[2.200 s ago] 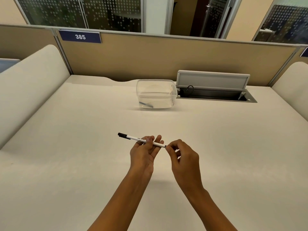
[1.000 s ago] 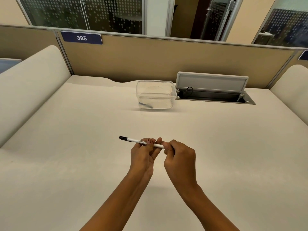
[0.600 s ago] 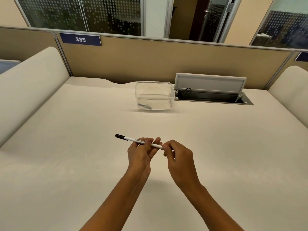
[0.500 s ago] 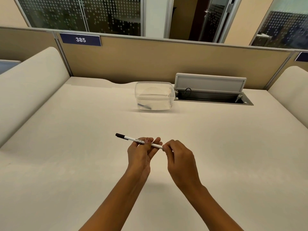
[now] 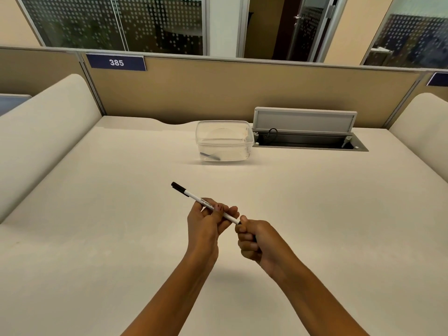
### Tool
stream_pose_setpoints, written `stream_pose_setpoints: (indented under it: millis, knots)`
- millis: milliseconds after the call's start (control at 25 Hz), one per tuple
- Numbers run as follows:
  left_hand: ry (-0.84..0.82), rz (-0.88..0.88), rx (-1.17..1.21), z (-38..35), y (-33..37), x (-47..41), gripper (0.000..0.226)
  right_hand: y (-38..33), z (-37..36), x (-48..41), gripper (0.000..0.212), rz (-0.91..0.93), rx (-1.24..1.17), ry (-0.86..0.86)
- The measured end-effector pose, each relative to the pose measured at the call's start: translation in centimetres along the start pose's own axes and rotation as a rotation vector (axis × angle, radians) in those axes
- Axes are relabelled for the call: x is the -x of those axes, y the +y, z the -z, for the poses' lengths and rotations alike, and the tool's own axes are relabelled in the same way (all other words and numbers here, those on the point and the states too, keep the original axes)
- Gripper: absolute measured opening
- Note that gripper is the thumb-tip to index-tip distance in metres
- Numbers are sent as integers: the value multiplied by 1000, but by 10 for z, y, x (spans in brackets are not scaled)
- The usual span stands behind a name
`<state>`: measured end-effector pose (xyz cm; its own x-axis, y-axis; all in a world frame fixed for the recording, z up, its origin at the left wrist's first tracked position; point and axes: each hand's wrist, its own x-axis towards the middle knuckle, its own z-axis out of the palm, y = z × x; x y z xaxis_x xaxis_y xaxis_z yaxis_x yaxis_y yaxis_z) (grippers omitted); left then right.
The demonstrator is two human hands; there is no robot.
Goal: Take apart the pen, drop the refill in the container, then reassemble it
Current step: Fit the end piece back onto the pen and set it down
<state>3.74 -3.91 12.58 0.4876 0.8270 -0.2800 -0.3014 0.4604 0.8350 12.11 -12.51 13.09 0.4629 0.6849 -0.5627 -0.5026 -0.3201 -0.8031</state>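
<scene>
A slim white pen (image 5: 194,197) with a black cap at its far left end is held above the desk, slanting up to the left. My left hand (image 5: 207,223) grips its barrel near the middle. My right hand (image 5: 254,240) is closed around the pen's near end, where a dark tip piece shows at the fingers. A clear plastic container (image 5: 224,141) stands farther back on the desk, with a thin dark refill (image 5: 210,155) lying on its bottom.
The pale desk (image 5: 97,238) is bounded by a tan partition at the back and padded side panels left and right. An open cable tray with a raised grey lid (image 5: 305,128) sits just right of the container.
My right hand has gone from pinching the pen's end with fingertips to curling into a fist around it. The pen has tilted a little steeper; my left hand keeps its hold.
</scene>
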Motion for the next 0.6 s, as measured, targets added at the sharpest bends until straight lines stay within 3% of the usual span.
stream_pose_setpoints:
  millis: [80,200,320,440,600]
  knots:
    - [-3,-3,7,-2,2,1,15,1,3,3,44,163,231,60]
    - [14,27,75,-5,4,2,16,20,2,2,33,784,987,405]
    - [26,57,77,-8,5,-1,14,29,3,1,25,1023,1179,454]
    - [-44,69,97,-6,6,1,16,24,2,0,32,903,884,374]
    - [-171,-39,-9,-2,8,0,17,10,-5,9,43,156,0,59]
